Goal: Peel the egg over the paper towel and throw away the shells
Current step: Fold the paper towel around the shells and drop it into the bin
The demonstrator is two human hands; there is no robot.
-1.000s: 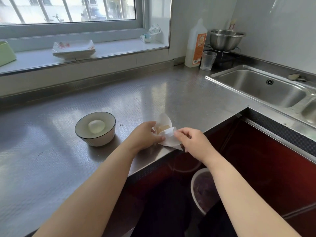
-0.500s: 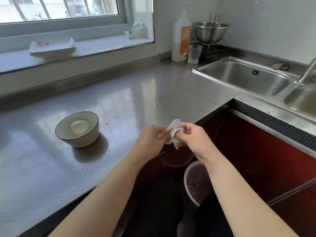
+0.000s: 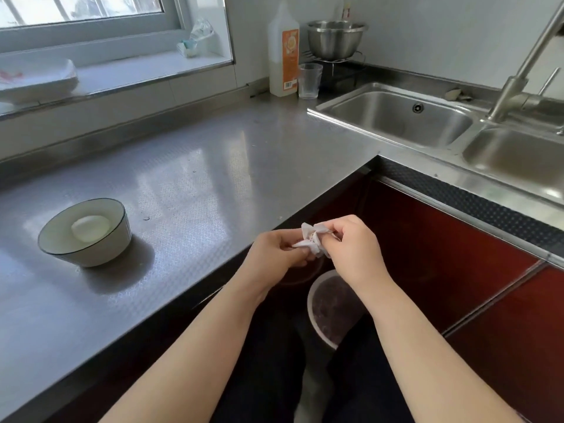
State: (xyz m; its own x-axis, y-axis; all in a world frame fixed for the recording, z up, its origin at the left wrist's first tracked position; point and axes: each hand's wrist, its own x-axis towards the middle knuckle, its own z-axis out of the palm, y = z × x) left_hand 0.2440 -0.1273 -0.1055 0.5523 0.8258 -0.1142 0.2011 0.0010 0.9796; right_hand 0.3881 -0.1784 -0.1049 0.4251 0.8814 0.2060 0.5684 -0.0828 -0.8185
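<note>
White and crumpled, the paper towel (image 3: 312,243) is bunched between my two hands, past the front edge of the table (image 3: 195,184) and above the round bin (image 3: 331,312) on the floor below. My left hand (image 3: 274,251) is closed on the towel's left side, thumb and fingertips pinching a flap of it. My right hand (image 3: 351,242) is curled round the right side, its fingers folded in over the wad. A small brownish speck shows in the folds; the shells themselves I cannot see, as the towel is gathered shut around whatever it holds.

The peeled egg (image 3: 90,228) lies pale and smooth inside the bowl (image 3: 87,236), which stands on the steel table well to the left of my hands. The bowl is light with a thin dark rim and throws a shadow toward me.

Farther back, a tall bottle with an orange label (image 3: 283,48) stands upright at the wall, with a clear plastic cup (image 3: 309,80) just beside it on the right. A steel mixing bowl (image 3: 335,38) sits on a wire rack behind the cup. To the right lies the double sink (image 3: 396,117) with its tap (image 3: 518,77) leaning over the divider. Both my forearms are bare.
</note>
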